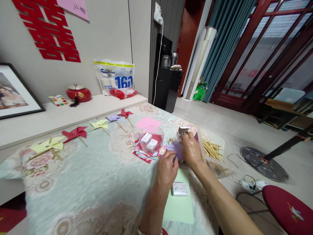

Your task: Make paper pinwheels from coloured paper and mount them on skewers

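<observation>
My left hand [167, 169] has its fingers closed at the near edge of a piece of purple paper [175, 148], with a small dark thing between thumb and finger. Just beyond the paper, my right hand [192, 150] reaches with bent, closed fingertips to a small tub [182, 130] of shiny metal pieces; what they pinch is hidden. Below my hands, a small white box [180, 189] lies on pale green paper [179, 210]. To the left, a clear round container [160, 141] with two small white boxes stands on colourful paper pieces [139, 155].
Several paper pinwheels on sticks, including a red one [75, 133], line the table's far left side. Pink paper [148, 123] lies behind the round container. A clear bin [204, 155] of wooden sticks [212, 148] stands right of my right hand. A red stool [288, 209] is beside the table.
</observation>
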`<state>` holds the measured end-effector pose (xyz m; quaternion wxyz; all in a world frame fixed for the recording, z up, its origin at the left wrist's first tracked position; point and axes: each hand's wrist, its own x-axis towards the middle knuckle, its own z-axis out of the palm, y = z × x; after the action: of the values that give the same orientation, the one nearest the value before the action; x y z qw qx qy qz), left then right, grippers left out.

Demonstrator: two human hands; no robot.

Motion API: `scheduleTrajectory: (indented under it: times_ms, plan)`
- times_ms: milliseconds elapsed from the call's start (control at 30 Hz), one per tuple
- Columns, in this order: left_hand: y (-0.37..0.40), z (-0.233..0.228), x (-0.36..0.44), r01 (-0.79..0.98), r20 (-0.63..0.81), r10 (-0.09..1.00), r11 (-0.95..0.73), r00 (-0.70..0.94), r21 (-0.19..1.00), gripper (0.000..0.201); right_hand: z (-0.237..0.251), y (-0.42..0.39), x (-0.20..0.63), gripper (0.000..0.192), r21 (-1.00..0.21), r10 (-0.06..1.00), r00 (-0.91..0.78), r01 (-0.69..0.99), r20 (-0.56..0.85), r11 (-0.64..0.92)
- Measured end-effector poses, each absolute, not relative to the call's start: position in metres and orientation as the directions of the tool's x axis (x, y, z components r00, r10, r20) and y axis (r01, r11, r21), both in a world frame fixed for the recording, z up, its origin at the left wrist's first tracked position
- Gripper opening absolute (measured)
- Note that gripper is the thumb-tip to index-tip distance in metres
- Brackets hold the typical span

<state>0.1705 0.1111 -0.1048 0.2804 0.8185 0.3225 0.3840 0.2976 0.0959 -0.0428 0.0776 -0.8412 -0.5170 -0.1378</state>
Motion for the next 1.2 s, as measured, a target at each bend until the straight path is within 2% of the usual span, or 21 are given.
scheduleTrajectory:
  times_ms: [67,167,333,433,633,733,900,1000,1133,1200]
  plan:
    - [0.111,-0.101,0.168,0.298,0.503,0.762,-0.632,0.408,0.715,0.018,-0.044,0.097,0.297,0.017,0.007,0.849,0.427,0.892,0.312,-0.452]
    - [0.111,-0.095,0.163,0.286,0.587,0.774,-0.634,0.238,0.719,0.026,-0.047,0.098,0.295,0.014,0.001,0.851,0.426,0.894,0.308,-0.448]
    - [0.110,-0.083,0.150,0.246,0.696,0.714,-0.662,-0.080,0.708,0.031,-0.054,0.099,0.293,0.010,-0.006,0.858,0.419,0.900,0.297,-0.437]
    - [0.113,-0.075,0.140,0.155,0.630,0.744,-0.611,-0.220,0.776,0.035,-0.057,0.099,0.292,0.009,-0.009,0.861,0.421,0.899,0.287,-0.437]
    - [0.126,-0.068,0.123,-0.125,0.384,0.804,-0.484,-0.454,0.866,0.037,-0.057,0.099,0.289,0.016,-0.010,0.868,0.425,0.899,0.256,-0.438]
    - [0.131,-0.068,0.121,-0.278,0.303,0.821,-0.473,-0.485,0.836,0.037,-0.058,0.098,0.287,0.019,-0.012,0.871,0.433,0.897,0.231,-0.442]
    - [0.132,-0.065,0.122,-0.494,0.227,0.872,-0.440,-0.433,0.750,0.042,-0.061,0.095,0.280,0.024,-0.037,0.878,0.421,0.905,0.227,-0.424]
    - [0.131,-0.062,0.119,-0.548,0.203,0.902,-0.397,-0.381,0.736,0.042,-0.063,0.088,0.274,0.030,-0.073,0.886,0.398,0.917,0.239,-0.392]
    - [0.129,-0.055,0.111,-0.586,0.191,0.920,-0.367,-0.341,0.722,0.043,-0.068,0.075,0.268,0.050,-0.131,0.896,0.356,0.934,0.266,-0.332]
    - [0.128,-0.051,0.107,-0.649,0.147,0.954,-0.286,-0.261,0.705,0.044,-0.070,0.066,0.267,0.055,-0.193,0.893,0.323,0.943,0.312,-0.273]
